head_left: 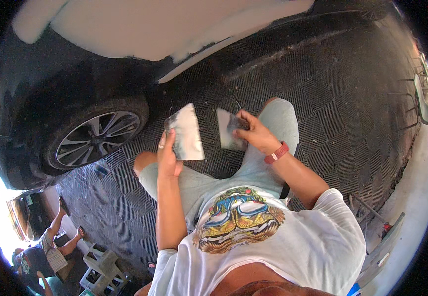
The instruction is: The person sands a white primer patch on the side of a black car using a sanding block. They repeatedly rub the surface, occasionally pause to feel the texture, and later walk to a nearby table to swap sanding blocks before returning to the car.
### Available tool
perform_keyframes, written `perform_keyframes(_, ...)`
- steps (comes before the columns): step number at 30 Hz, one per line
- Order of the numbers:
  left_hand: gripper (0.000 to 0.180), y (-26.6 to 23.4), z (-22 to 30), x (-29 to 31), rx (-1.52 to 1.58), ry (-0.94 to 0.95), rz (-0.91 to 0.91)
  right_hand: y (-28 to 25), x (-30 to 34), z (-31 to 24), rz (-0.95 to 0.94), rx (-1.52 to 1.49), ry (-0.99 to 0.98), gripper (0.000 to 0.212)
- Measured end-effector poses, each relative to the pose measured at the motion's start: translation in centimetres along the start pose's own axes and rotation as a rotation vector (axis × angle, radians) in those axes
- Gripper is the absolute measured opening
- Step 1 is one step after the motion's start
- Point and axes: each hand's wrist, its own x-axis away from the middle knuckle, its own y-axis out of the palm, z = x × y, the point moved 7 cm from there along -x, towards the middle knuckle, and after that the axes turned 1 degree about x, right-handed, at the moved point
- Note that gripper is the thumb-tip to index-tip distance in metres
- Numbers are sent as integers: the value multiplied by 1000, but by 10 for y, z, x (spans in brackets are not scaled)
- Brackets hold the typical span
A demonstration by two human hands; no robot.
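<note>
My left hand (169,158) is closed on a flat, roughly rectangular plate (188,132) whose face is coated with pale, whitish paste; the thumb lies along its edge. To its right, my right hand (258,134) pinches a thin, greyish putty spreader (227,130), blurred by motion. A small gap separates the spreader from the plate. Both are held over my knees, in front of a dark car (41,79). A large pale, filler-like patch (140,29) with uneven edges covers the car's side panel.
The car's wheel (98,138) stands at the left, on a ridged dark mat floor (332,98). A person (38,259) sits at the lower left beside a grey plastic stool (100,266). Chairs (421,98) stand along the right edge. A long-handled tool (367,207) lies at the lower right.
</note>
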Motion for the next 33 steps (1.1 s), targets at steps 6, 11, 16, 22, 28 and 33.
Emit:
perform_keyframes(6, 53, 42, 19, 12, -747, 310, 187, 73, 19, -93, 177, 1198, -640, 55)
perform_keyframes(11, 47, -4, -6, 15, -114, 370, 495, 85, 39, -81, -168, 1303, -613, 61)
perform_keyframes(16, 41, -24, -20, -16, 25, 199, 136, 94, 80, -149, -227, 828, -850, 66)
perform_keyframes(22, 39, 30, -10, -12, 118, 139, 163, 36, 11, -56, -29, 1198, -526, 54)
perform_keyframes(28, 56, 32, -41, 15, 190, -111, 5, 16, -36, -4, 173, -397, 45, 45)
perform_keyframes(33, 57, -7, -49, 36, 178, -36, 281, 78, -57, 48, -17, -554, 131, 36)
